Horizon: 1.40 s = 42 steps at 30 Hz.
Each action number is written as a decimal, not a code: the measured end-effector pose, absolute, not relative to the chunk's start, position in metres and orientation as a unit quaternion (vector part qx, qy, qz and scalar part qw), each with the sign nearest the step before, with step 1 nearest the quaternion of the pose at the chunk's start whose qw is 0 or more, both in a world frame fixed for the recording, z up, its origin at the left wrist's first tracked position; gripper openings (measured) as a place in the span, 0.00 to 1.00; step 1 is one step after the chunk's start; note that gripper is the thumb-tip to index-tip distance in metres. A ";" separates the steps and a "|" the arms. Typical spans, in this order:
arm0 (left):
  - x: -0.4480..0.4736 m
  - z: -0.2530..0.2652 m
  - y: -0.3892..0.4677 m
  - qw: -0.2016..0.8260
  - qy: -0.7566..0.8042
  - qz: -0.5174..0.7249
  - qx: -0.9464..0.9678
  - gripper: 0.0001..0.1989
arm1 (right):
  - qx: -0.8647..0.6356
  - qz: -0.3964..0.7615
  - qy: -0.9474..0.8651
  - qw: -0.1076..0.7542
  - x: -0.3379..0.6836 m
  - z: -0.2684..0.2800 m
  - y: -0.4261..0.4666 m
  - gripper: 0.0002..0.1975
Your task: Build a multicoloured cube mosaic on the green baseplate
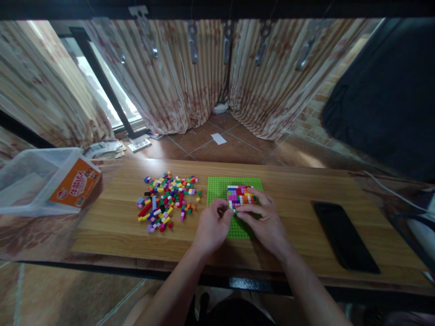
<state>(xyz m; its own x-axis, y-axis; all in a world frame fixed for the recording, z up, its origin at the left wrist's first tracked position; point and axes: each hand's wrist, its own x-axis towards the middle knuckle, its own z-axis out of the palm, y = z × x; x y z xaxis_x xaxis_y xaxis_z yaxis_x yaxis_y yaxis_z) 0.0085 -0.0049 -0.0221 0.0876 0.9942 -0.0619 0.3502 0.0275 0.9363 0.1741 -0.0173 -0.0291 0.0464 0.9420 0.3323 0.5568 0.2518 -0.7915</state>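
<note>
A block build of small multicoloured toy bricks [236, 198] stands on a green studded baseplate [217, 183]. My left hand [212, 226] is at its near left corner, thumb and forefinger pinched together; whatever lies between the tips is too small to make out. Around the build's right and near sides curve the fingers of my right hand [267, 222], which touch the bricks and grip the build. My right fingers hide part of its right edge. To the left of the baseplate, loose toy bricks [166, 199] of many colours lie in a spread-out pile.
A black phone [345, 235] lies on the wooden table [299, 190] at the right. At the far left, a clear plastic bin [37, 181] with an orange label rests on its side. Beyond the table hang striped curtains [183, 90]; a white cable [394, 192] runs at the right.
</note>
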 end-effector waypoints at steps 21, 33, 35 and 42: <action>0.019 -0.008 -0.005 0.423 0.638 0.333 0.551 0.07 | -0.585 0.278 -0.560 0.516 0.159 -0.028 -0.015 0.04; 0.022 -0.017 -0.002 0.428 0.634 0.367 0.529 0.06 | -0.587 0.283 -0.550 0.522 0.156 -0.031 -0.014 0.03; 0.021 -0.018 -0.003 0.425 0.628 0.371 0.536 0.06 | -0.584 0.286 -0.557 0.516 0.159 -0.031 -0.014 0.05; 0.001 -0.018 0.005 0.437 0.594 0.429 0.522 0.07 | -0.563 0.341 -0.513 0.551 0.171 -0.032 -0.011 0.10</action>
<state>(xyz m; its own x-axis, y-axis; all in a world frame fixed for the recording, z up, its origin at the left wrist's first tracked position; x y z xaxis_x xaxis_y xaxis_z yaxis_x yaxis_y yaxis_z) 0.0006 0.0051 -0.0178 -0.0733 0.9948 -0.0711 0.2442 0.0870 0.9658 0.1707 -0.0114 -0.0322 0.2415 0.9532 0.1819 0.2014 0.1341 -0.9703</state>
